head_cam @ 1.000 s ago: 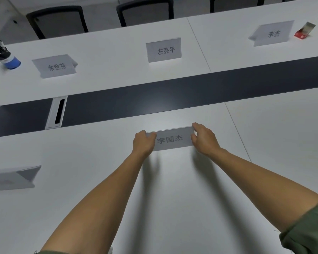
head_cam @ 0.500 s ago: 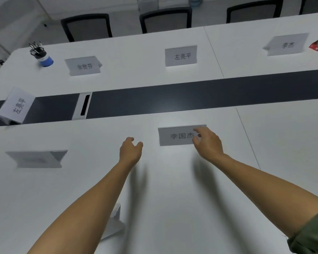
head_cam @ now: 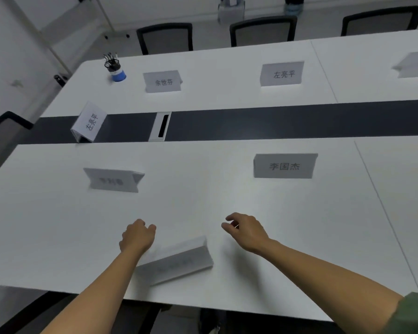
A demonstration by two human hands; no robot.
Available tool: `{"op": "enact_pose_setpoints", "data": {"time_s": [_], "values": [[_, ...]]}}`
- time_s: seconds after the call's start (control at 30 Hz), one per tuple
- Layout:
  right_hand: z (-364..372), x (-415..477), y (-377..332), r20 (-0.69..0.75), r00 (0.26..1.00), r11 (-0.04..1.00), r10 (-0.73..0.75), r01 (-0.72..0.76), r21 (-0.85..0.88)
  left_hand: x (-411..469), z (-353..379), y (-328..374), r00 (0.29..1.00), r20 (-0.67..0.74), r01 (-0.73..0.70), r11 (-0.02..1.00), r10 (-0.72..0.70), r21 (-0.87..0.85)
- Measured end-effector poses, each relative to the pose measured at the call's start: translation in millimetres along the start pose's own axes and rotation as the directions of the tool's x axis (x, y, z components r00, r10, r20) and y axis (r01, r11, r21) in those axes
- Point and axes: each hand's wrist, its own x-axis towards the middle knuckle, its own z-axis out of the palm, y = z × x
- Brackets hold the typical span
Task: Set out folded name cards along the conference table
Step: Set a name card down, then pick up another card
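李国杰 name card [head_cam: 284, 166], upright, long axis left-right

A: Card layout?
B: Near row: 李国杰 card [head_cam: 284, 166] upright, blurred card [head_cam: 114, 180] upright to its left, spare card [head_cam: 176, 261] skewed near the desk [head_cam: 227, 201] edge.
A: Far row?
B: 余世芬 card [head_cam: 163, 81], 左亮平 card [head_cam: 282, 74], cropped card [head_cam: 415, 65]. End card [head_cam: 89, 122] on the dark strip [head_cam: 275, 121].

One head-worn wide-angle camera looks forward and down across the conference table [head_cam: 203, 206], its near edge close at six o'clock, chairs [head_cam: 263, 32] far at twelve.
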Motion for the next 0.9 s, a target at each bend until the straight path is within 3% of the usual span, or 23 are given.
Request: {"op": "enact_pose_setpoints", "data": {"time_s": [0.17, 0.27, 0.5, 0.7, 0.9], "values": [[57.6, -14.2, -28.2, 0.080, 0.992, 0.992, 0.095, -0.101, 0.080, -1.0, 3.0, -55.6, 0.955, 0.273, 0.170, 0.966, -0.114, -0.194], [86.6, -20.8, -38.3, 0.080, 0.986, 0.981, 0.148, -0.157, 0.117, -5.6, 7.5, -65.3, 0.925, 0.374, 0.220, 0.904, -0.074, -0.366], [116.4, -31.4, -50.5, -0.068, 0.969, 0.957, 0.238, -0.222, 0.187, -11.1, 16.7, -83.1, 0.925, 0.378, 0.250, 0.787, -0.023, -0.564], [120.8, -50.4, -58.3, -0.125, 0.955, 0.941, 0.269, -0.233, 0.244, -27.7, 9.2, -73.5, 0.951, 0.302, 0.126, 0.818, 0.061, -0.562], [95.0, -90.0, -41.3, -0.217, 0.927, 0.924, 0.305, -0.233, 0.303, -55.4, -1.8, -29.5, 0.944, 0.234, -0.086, 0.858, 0.233, -0.506]]}}
